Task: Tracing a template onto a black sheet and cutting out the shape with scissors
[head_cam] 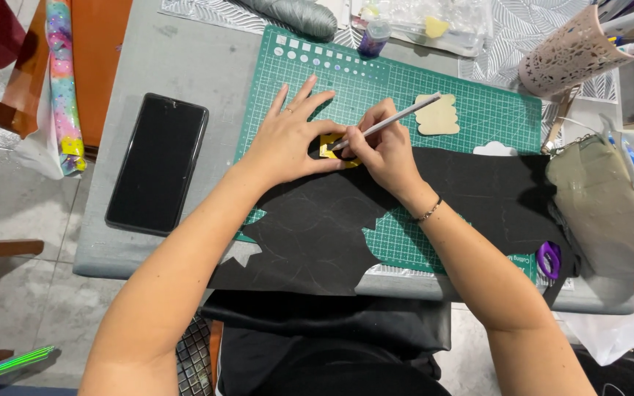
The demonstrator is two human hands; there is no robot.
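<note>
- While the left hand [288,139] lies spread, fingers fanned, it presses a small yellow template piece [329,149] onto the black sheet of craft foam [310,220] near frame centre.
- The right hand [384,147] pinches a slim white pencil [387,122], tip at the template's edge.
- Tracing well likely means steady downward pressure and a tip hugging the edge.
- Both forearms reach up from the lower frame over the green gridded cutting mat [478,110].

The yellow piece [329,149] lay mostly hidden under both hands, its shape unclear. The pencil [398,119] tip vanished behind the left hand's [288,143] fingers [315,132]. The pen holder [574,53] (upper right) and grey spool [299,15] were cut off by the edge.
</note>
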